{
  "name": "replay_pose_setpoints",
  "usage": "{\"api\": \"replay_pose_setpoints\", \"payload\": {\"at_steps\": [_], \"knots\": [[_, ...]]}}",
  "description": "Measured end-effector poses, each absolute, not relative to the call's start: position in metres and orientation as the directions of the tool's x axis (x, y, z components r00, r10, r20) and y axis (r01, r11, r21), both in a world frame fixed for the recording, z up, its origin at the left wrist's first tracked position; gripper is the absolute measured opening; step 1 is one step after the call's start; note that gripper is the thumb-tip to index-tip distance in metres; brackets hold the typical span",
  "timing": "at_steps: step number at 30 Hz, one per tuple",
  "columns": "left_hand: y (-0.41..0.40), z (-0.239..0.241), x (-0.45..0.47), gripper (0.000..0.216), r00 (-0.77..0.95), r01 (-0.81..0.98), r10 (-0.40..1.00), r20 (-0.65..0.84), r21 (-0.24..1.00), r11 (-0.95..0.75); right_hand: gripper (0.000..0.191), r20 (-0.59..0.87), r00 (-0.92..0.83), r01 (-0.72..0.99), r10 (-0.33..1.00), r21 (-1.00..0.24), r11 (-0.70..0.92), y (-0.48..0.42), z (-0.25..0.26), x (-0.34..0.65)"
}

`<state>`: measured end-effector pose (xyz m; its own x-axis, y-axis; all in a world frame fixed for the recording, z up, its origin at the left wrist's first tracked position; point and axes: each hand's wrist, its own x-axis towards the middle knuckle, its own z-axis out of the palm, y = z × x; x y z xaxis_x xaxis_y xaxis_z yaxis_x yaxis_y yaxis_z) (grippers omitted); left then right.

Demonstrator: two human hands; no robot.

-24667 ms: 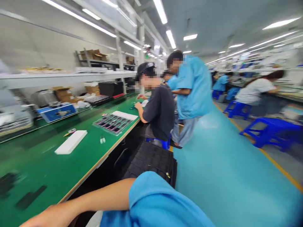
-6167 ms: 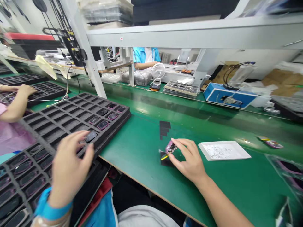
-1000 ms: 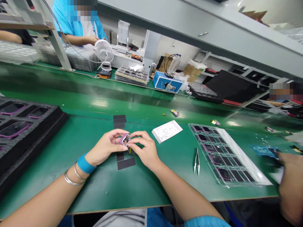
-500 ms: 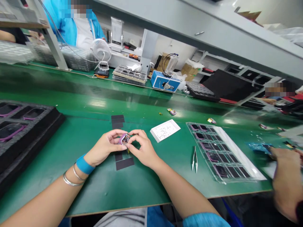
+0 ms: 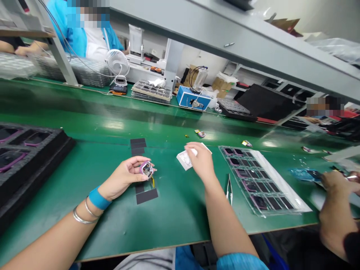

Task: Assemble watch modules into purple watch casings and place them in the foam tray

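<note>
My left hand (image 5: pixel 127 175) is closed around a purple smartwatch case (image 5: pixel 146 169), pinched between thumb and fingers. The case is tilted with its inside towards me, showing a circuit board, and a yellow flex strip (image 5: pixel 153 182) hangs below it. My right hand (image 5: pixel 200 160) hovers over a white tray (image 5: pixel 182 162) scattered with tiny dark parts. Its fingers are bent and slightly apart; nothing shows between them. Under the left hand, several black rectangles (image 5: pixel 147 196) lie in a column on the green table. Tweezers (image 5: pixel 229 190) rest to the right of my right forearm.
A clear plastic tray (image 5: pixel 263 213) of purple-framed watch parts lies on the right. Black foam (image 5: pixel 63 140) with more frames stands left. A co-worker's hand (image 5: pixel 334 183) works at far right. Behind are a fan (image 5: pixel 117 62), a blue box (image 5: pixel 182 98) and loose watch parts (image 5: pixel 201 134).
My right hand has left the watch case and moved right, over the white tray. My left hand still holds the case, whose circuit board and yellow strip now show more fully.
</note>
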<state>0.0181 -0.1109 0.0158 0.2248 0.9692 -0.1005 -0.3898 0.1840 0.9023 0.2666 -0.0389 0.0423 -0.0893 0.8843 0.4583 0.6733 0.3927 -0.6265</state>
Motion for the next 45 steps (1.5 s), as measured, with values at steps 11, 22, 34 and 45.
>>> {"api": "replay_pose_setpoints", "payload": {"at_steps": [11,22,34,45], "knots": [[-0.11,0.011,0.016,0.048,0.225,-0.395,0.972,-0.072,0.905,0.158,0.007,0.392,-0.259,0.227,0.883,-0.864,0.45,-0.091,0.019,0.192],[-0.11,0.011,0.016,0.047,0.241,-0.404,0.969,-0.056,0.902,0.153,0.003,0.352,-0.287,0.145,0.891,-0.904,0.403,-0.087,0.016,0.195],[-0.111,0.009,0.019,0.047,0.213,-0.413,0.975,-0.061,0.899,0.146,0.012,0.565,-0.293,0.337,0.772,-0.694,0.636,-0.094,0.014,0.19],[-0.112,0.012,0.022,0.046,0.212,-0.482,0.974,-0.085,0.858,0.179,0.009,0.591,-0.302,0.389,0.748,-0.639,0.663,-0.092,0.024,0.195]]}}
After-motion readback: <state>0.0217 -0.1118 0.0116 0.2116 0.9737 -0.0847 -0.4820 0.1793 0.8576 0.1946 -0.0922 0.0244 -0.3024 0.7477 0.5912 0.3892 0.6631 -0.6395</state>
